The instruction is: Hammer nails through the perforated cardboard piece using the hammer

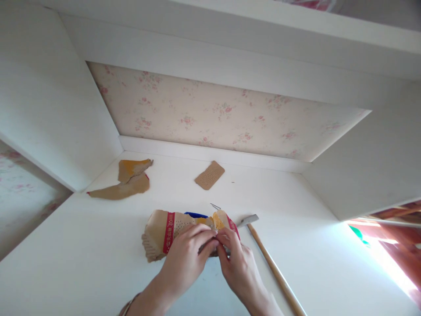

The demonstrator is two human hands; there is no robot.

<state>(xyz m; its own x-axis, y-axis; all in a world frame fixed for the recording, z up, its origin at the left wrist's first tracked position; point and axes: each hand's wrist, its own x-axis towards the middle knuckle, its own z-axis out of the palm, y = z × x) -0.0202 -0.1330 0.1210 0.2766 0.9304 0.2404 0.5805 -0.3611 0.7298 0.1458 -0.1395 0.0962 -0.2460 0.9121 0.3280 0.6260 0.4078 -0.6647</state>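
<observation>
Both the left hand (187, 248) and right hand (238, 260) pinch the torn cardboard (177, 223) toward its right end, fingertips nearly meeting; it lies crosswise above the table (88, 267) (most of its length on the left hand's side).

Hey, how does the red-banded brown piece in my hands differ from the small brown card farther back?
The red-banded piece is larger than the small card. The red-banded piece has pale lettering on red; the small card shows no red. Your left hand and right hand hold the red-banded piece, while the small card lies untouched. Both are brown and dotted.
</observation>
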